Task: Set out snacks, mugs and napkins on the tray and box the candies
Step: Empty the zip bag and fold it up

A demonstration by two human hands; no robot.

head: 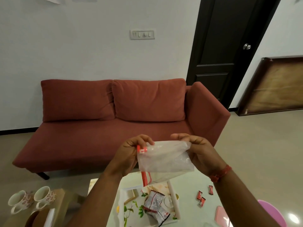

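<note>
Head view: a person held a clear zip bag point(164, 157) up in both hands, in front of a red sofa point(114, 112).
Left hand point(129, 154): thumb and fingers were pinched together on the bag's top left corner, right at the red slider point(142, 150).
Right hand point(195, 149): fingers were curled around the bag's top right corner, with the plastic bunched under them.
Bag: it hung below and between the two sets of fingers, its long axis running left to right from hand to hand. It looked nearly empty, though the cloudy plastic made that hard to tell.
Key relation: the slider lay under the left fingertips, so the left hand was nearer the seal, and the right hand anchored the far end of the zip line.
Tray point(122, 203): a floral tray lay on the table well below the fingers, holding a snack packet point(155, 205).
Candies point(202, 196): red-wrapped pieces lay loose on the table, below the right wrist.
Mugs point(32, 199): two floral mugs stood far down and left of the left hand, off the tray.
Likely step: working the bag's seal, probably by running the slider along the zip.
</note>
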